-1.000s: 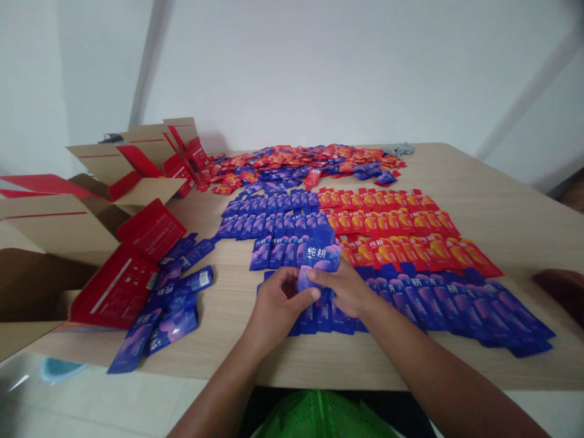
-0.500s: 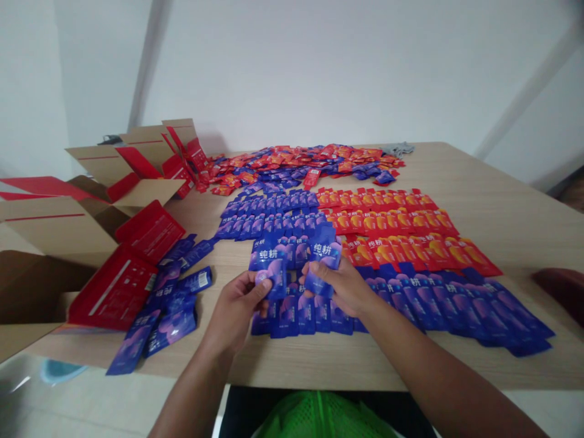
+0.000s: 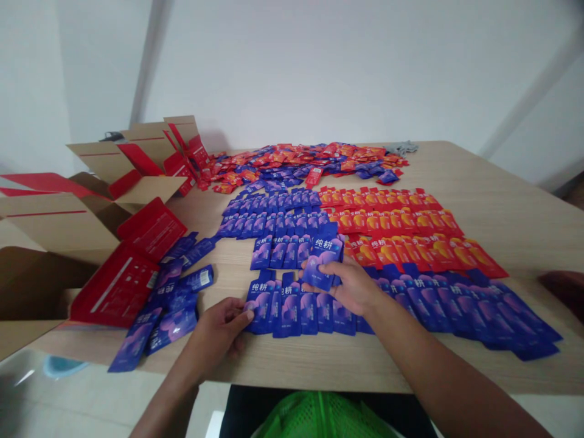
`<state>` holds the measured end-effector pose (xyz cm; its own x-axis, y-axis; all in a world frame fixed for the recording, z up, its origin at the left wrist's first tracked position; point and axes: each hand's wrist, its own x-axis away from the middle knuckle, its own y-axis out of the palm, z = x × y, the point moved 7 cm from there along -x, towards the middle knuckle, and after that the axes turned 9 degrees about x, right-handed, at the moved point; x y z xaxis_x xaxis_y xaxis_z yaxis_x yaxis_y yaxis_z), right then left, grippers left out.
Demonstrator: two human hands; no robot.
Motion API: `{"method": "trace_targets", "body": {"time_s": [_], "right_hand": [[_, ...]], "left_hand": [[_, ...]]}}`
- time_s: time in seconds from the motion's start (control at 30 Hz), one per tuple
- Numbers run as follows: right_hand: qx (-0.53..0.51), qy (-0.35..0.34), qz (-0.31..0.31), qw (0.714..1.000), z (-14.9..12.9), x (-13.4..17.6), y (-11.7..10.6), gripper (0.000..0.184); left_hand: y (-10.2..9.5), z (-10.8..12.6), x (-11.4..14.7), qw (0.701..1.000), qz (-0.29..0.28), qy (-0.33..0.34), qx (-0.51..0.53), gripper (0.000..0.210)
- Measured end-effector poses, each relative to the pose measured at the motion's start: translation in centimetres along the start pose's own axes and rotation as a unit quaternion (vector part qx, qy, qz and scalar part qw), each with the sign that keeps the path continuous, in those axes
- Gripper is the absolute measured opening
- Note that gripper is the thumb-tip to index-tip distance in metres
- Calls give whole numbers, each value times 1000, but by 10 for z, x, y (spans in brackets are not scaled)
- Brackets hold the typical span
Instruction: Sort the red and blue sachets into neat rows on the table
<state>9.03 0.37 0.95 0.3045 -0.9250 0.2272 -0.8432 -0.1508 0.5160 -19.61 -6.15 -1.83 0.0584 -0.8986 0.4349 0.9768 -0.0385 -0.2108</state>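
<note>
I see my left hand (image 3: 221, 325) low on the wooden table (image 3: 502, 207), fingertips pressing the leftmost blue sachet (image 3: 260, 304) flat at the left end of the nearest row of blue sachets (image 3: 438, 304). The fingers are stretched out and loosely spread, resting on the packet rather than pinching it, with the thumb along its lower left edge.

My right hand (image 3: 351, 286) is raised just above that same row, fingers curled and thumb on top, gripping a small stack of blue sachets (image 3: 325, 258). The top packet faces me with its white characters, tilted slightly to the left. I cannot tell how many packets are in the stack.

Beyond the near row lie three shorter rows of blue packets (image 3: 274, 222), and beside them on the right three rows of red-orange sachets (image 3: 401, 228), all overlapping like shingles. At the far edge sits an unsorted heap of mixed sachets (image 3: 310, 161).

To the left, a loose cluster of blue sachets (image 3: 171, 301) lies near the table edge, touching a red printed carton insert (image 3: 123, 283). Behind it are open cardboard boxes (image 3: 59, 228) with red flaps.
</note>
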Motion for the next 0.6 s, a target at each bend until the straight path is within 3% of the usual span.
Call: {"method": "trace_targets", "body": {"time_s": [0.23,0.37,0.47,0.6], "right_hand": [[33,-8,-6,999,2,2,1,42],[43,-13,-28,999,8,1,3,40],[47,-5,-39,998,14,1,5,43],[63,8,-52,997,20,2,8,48]], "left_hand": [[-19,24,-7,971,49,93,-215,39],[-17,44,-7,963,64,131,-226,38],[8,68,-3,970,56,183,-150,40],[65,88,-8,980,-41,195,-22,44]]}}
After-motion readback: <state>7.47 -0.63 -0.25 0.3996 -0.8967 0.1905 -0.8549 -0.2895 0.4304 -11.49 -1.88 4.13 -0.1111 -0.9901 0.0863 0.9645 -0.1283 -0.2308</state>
